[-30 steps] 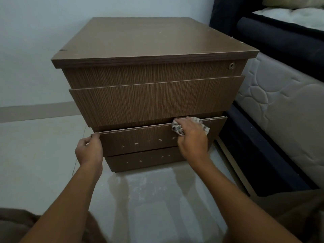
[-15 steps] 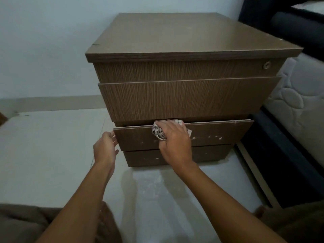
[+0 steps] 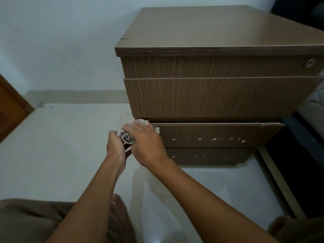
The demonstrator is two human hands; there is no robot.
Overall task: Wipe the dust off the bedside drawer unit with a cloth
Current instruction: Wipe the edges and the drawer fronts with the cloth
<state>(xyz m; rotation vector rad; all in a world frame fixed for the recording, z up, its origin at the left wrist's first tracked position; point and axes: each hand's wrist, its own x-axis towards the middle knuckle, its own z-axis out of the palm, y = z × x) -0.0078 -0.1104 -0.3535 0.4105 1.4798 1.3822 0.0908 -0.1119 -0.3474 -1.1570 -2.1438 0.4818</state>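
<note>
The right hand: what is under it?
Under the right hand is a crumpled patterned cloth, against the left end of the drawer front. The drawer's corner is covered.

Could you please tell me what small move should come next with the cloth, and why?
Probably drag the cloth down and rightward across the third drawer's face. The right hand holds the cloth bunched at that drawer's top left corner, the left hand grips its left end, and pale specks dot the face to the right, so that stretch looks unwiped.

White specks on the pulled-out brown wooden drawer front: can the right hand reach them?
Probably yes: the right hand, gripping a patterned cloth, is at that drawer front's left end; nothing blocks the specks.
</note>
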